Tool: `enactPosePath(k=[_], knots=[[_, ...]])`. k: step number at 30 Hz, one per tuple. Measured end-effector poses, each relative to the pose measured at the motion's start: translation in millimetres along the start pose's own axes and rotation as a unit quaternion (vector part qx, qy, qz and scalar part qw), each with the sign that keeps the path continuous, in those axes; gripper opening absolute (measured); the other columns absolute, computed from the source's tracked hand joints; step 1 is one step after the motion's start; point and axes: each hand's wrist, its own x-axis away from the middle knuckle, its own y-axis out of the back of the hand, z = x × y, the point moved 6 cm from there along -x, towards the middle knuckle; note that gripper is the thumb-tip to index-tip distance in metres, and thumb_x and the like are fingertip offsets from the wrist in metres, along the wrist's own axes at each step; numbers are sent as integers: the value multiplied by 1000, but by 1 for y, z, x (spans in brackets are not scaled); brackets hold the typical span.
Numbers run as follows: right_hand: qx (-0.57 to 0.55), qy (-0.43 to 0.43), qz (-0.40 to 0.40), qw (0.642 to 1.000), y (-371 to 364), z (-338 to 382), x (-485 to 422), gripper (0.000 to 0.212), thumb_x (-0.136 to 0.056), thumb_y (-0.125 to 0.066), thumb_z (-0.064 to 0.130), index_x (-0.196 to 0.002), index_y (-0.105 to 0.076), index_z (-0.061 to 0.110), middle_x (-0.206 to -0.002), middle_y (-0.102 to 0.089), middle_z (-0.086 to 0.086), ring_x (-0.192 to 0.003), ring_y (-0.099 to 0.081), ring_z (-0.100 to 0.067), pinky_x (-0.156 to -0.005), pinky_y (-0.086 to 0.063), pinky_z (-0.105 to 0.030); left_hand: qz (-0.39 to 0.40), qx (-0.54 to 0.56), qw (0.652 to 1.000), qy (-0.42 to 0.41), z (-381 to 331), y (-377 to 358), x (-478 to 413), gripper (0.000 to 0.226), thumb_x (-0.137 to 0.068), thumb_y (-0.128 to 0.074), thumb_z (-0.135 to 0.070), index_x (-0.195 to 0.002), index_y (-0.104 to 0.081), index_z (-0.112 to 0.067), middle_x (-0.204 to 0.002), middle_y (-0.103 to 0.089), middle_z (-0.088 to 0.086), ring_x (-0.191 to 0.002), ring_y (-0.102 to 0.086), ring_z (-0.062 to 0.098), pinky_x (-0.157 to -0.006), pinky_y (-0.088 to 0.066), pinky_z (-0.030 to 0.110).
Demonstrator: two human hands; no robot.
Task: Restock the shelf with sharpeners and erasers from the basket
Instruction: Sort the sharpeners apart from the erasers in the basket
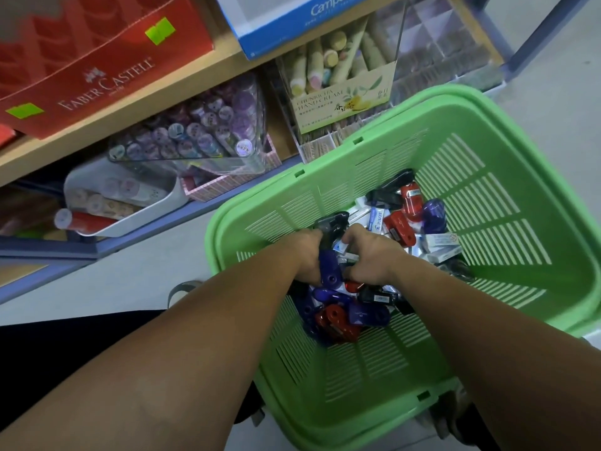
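A green slotted basket [507, 242] stands on the floor in front of the shelf. Its bottom holds a heap of red, blue and black sharpeners [338, 315] and white boxed erasers [440, 244]. Both my hands are down in the heap, side by side. My left hand [307, 255] has its fingers curled round a blue sharpener [330, 271] and a black one above it. My right hand [369, 257] curls into the pile next to it, gripping small items; its fingertips are hidden.
The wooden shelf [182, 83] runs along the upper left, with a red Faber-Castell box [97, 66], a clear tub of purple tubes [201, 135], a white tray of tubes [130, 200], a hand cream display box [341, 96] and clear divided bins [445, 50]. Grey floor lies between shelf and basket.
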Motion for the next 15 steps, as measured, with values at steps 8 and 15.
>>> enactPosePath(k=[8,15], knots=[[-211,-72,-13,975,-18,-14,-4,46,-73,-83,24,-106,-51,28,-101,-68,-4,-92,-69,-23,-84,-59,-43,60,35,998,-11,3,-16,1,70,-71,-89,-16,-132,-56,-20,-118,-66,4,-102,-66,25,-87,-57,36],[-293,-55,11,954,-25,-13,-4,47,-71,-75,-3,-100,-51,24,-107,-66,-15,-82,-65,-24,-77,-59,-48,94,67,993,13,10,-17,2,72,-65,-94,-11,-130,-63,-17,-114,-69,2,-99,-66,24,-88,-57,35]])
